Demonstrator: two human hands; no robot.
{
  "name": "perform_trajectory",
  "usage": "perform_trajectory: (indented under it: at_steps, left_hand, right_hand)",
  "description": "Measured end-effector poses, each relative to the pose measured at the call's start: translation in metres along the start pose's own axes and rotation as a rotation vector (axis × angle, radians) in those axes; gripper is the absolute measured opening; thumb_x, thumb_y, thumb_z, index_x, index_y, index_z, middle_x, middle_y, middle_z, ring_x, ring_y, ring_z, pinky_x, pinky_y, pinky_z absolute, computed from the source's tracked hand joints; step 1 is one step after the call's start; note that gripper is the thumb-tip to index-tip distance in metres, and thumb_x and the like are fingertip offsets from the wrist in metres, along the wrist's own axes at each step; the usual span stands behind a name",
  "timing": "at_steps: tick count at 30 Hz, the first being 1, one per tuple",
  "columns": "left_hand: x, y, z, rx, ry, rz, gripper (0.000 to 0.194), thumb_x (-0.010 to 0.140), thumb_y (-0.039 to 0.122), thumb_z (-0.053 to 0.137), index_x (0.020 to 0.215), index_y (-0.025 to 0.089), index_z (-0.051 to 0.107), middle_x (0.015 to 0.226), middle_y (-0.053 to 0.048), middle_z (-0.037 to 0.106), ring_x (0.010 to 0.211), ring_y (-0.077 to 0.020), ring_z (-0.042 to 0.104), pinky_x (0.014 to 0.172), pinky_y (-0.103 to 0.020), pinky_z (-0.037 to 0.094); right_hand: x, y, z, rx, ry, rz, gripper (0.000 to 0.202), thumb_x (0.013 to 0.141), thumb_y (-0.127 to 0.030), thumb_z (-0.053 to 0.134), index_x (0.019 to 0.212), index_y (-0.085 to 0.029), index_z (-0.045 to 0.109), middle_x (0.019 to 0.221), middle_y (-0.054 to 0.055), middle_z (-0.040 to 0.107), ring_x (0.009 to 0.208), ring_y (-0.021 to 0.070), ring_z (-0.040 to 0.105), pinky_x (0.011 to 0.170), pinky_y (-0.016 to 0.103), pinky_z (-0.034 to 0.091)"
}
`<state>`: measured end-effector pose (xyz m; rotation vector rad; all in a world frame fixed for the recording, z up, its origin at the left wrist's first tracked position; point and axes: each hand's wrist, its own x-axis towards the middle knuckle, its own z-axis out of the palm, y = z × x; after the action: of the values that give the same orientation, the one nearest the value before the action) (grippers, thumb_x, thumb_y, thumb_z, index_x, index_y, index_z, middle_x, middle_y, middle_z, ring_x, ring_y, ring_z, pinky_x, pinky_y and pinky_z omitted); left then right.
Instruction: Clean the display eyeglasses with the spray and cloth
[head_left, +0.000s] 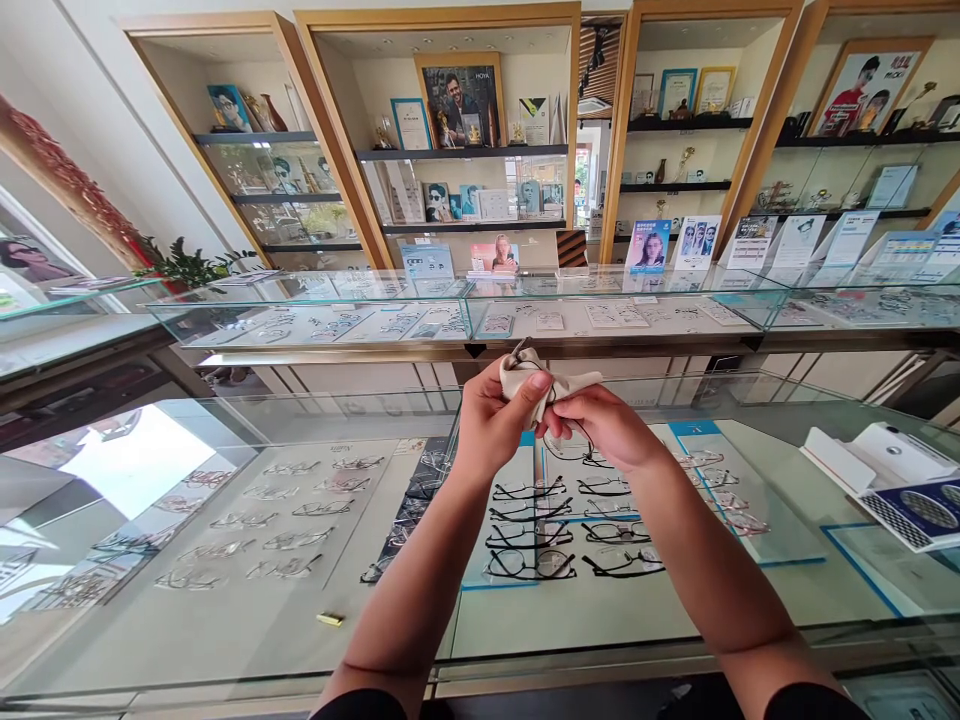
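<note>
Above the glass showcase, both hands meet in the middle of the view. My left hand (491, 415) is closed around a cream cleaning cloth (577, 382), which is bunched over a dark-rimmed pair of glasses (553, 396). Part of the frame shows beside the fingers; the cloth and hands cover the rest. Pinched fingers of my right hand (607, 425) hold the glasses from the other side, with a dark temple hanging near them. Below, inside the showcase, rows of dark-framed glasses (529, 535) lie on a blue-edged sheet.
The glass showcase (390, 630) spans the front, with more glasses (292, 535) at left. A small yellow object (330, 620) lies near its front. A white and blue box (892, 480) stands at right. Behind runs a second glass counter (660, 318), backed by wooden display shelves (465, 152).
</note>
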<state>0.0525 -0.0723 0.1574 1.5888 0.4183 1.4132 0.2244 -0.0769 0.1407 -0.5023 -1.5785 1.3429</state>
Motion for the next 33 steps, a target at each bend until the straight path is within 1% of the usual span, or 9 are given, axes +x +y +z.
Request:
perform_trajectory:
  at_steps: [10,14,16,19,21,24,29,31,33]
  left_hand:
    - [-0.001,0.005,-0.001,0.091,0.016,-0.011,0.056,0.104,0.069,0.073,0.074,0.024,0.062,0.055,-0.001,0.064,0.052,-0.0171,0.061,0.052,-0.032,0.044]
    - [0.0,0.007,-0.004,0.136,0.027,0.008,0.058,0.103,0.072,0.073,0.073,0.023,0.063,0.056,0.0,0.059,0.052,-0.0155,0.052,0.054,-0.032,0.043]
    - [0.001,0.007,-0.009,0.172,0.031,0.042,0.059,0.101,0.072,0.075,0.072,0.022,0.063,0.059,0.0,0.058,0.054,-0.0139,0.048,0.055,-0.03,0.041]
    - [0.003,0.008,-0.017,0.217,0.025,0.086,0.059,0.1,0.07,0.078,0.072,0.02,0.062,0.065,0.001,0.056,0.06,-0.0122,0.045,0.058,-0.028,0.039]
    - [0.003,0.009,-0.02,0.231,0.014,0.091,0.06,0.1,0.068,0.079,0.072,0.019,0.06,0.066,0.001,0.052,0.062,-0.011,0.042,0.059,-0.026,0.038]
    - [0.003,0.008,-0.02,0.218,-0.02,0.054,0.058,0.099,0.066,0.081,0.074,0.018,0.06,0.068,0.002,0.049,0.063,-0.0102,0.04,0.059,-0.024,0.038]
    - [0.001,0.004,-0.013,0.142,-0.096,-0.011,0.046,0.1,0.06,0.082,0.087,0.018,0.07,0.07,0.003,0.054,0.061,-0.0098,0.044,0.056,-0.022,0.043]
    - [0.0,0.003,-0.012,0.13,-0.08,-0.019,0.042,0.1,0.057,0.084,0.091,0.018,0.073,0.071,0.002,0.057,0.061,-0.0097,0.047,0.058,-0.022,0.046]
    - [0.0,0.003,-0.012,0.116,-0.059,-0.035,0.04,0.098,0.056,0.087,0.093,0.018,0.074,0.073,0.001,0.061,0.062,-0.0098,0.05,0.059,-0.022,0.047]
  right_hand:
    - [0.002,0.0,-0.002,-0.027,0.022,-0.033,0.03,0.092,-0.036,0.067,0.067,-0.022,0.079,0.068,0.002,0.069,0.074,0.019,0.063,0.083,0.036,0.05]
    - [0.002,-0.001,-0.004,-0.065,0.01,-0.038,0.034,0.095,-0.044,0.072,0.07,-0.022,0.08,0.074,0.004,0.075,0.076,0.0187,0.065,0.083,0.036,0.052]
    - [0.001,0.001,-0.006,-0.081,0.057,-0.037,0.046,0.1,-0.06,0.07,0.077,-0.022,0.082,0.079,0.006,0.079,0.077,0.0193,0.067,0.08,0.035,0.054]
    - [0.001,0.005,-0.011,-0.115,0.237,-0.052,0.064,0.104,-0.079,0.061,0.085,-0.022,0.083,0.08,0.005,0.078,0.075,0.0186,0.068,0.078,0.034,0.054]
    - [0.002,0.008,-0.012,-0.167,0.338,-0.09,0.058,0.103,-0.077,0.067,0.086,-0.024,0.083,0.081,0.003,0.077,0.077,0.0178,0.066,0.08,0.033,0.055]
    - [0.002,0.009,-0.01,-0.238,0.382,-0.116,0.046,0.101,-0.072,0.074,0.097,-0.027,0.085,0.092,0.002,0.08,0.09,0.0202,0.069,0.087,0.033,0.057]
    - [-0.005,0.007,-0.001,-0.252,0.547,-0.065,0.058,0.091,-0.085,0.076,0.113,-0.032,0.086,0.117,0.004,0.083,0.119,0.0294,0.074,0.106,0.043,0.06]
    - [-0.008,0.007,0.0,-0.284,0.546,-0.073,0.059,0.091,-0.087,0.075,0.108,-0.031,0.083,0.111,0.005,0.081,0.116,0.0301,0.073,0.101,0.043,0.061]
    - [-0.01,0.005,0.001,-0.333,0.459,-0.106,0.057,0.097,-0.086,0.068,0.101,-0.03,0.079,0.097,0.004,0.075,0.103,0.0275,0.072,0.089,0.04,0.06]
